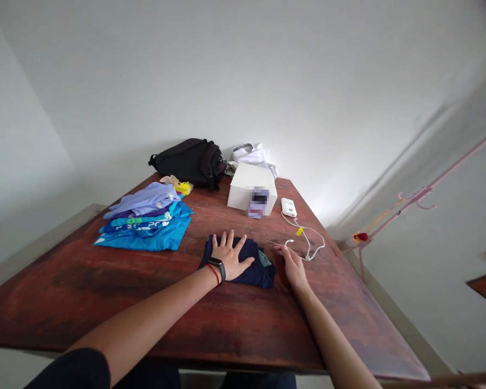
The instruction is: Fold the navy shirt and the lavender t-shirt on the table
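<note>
A dark navy folded garment (249,270) lies on the wooden table in front of me, with a patterned grey-green patch showing near its right end. My left hand (229,256) rests flat on top of it, fingers spread; a dark wristband and a red string circle that wrist. To the right of the garment, my right hand (294,267) hovers at or just above the tabletop, fingers loosely stretched to the left and nothing visible in them. A white cable (319,248) with a yellow tag lies just beyond that hand.
Stacked folded clothes (146,221), blue and lilac, lie at the left of the table (154,308). Behind are a black backpack (186,159), a white box (241,189) with a phone-like item leaning on it, white fabric (249,154) and a white power bank (288,207). A pink rack (415,200) stands right.
</note>
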`<state>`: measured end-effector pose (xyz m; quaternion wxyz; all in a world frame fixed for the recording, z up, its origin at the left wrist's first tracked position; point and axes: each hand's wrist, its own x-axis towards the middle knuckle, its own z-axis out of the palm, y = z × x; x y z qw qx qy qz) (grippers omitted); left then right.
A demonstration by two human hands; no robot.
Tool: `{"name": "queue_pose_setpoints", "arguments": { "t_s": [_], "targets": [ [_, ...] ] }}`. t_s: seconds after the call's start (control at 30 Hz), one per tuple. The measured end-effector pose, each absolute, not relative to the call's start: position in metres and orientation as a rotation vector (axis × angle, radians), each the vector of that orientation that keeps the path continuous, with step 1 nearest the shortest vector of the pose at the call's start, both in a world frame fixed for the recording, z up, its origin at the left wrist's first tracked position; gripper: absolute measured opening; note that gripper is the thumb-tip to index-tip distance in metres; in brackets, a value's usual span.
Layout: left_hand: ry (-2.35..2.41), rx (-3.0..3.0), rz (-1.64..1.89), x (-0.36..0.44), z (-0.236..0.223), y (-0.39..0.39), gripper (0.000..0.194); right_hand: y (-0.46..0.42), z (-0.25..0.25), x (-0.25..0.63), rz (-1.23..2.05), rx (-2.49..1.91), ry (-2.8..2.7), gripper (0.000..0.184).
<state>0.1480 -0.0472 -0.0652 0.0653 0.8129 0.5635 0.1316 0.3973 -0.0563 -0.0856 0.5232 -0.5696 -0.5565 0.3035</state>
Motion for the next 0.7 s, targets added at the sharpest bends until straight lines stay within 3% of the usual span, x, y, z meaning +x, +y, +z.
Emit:
{"name": "queue_pose_setpoints", "arguments": {
  "t_s": [0.33,0.5,0.7],
  "targets": [
    [1.731,2.461,0.372,0.150,-0.066,-0.050,0.088,-0.058,-0.087,0.395,0.520,-1.479,-1.494,0.071],
    [1.762,2.472,0.355,0.151,-0.066,-0.048,0.083,-0.064,-0.077,0.387,0.432,-1.461,-1.556,0.056],
    [1.795,2.474,0.330,0.153,-0.060,-0.054,0.061,-0.069,-0.045,0.323,0.393,-1.230,-1.753,0.033]
  ]
}}
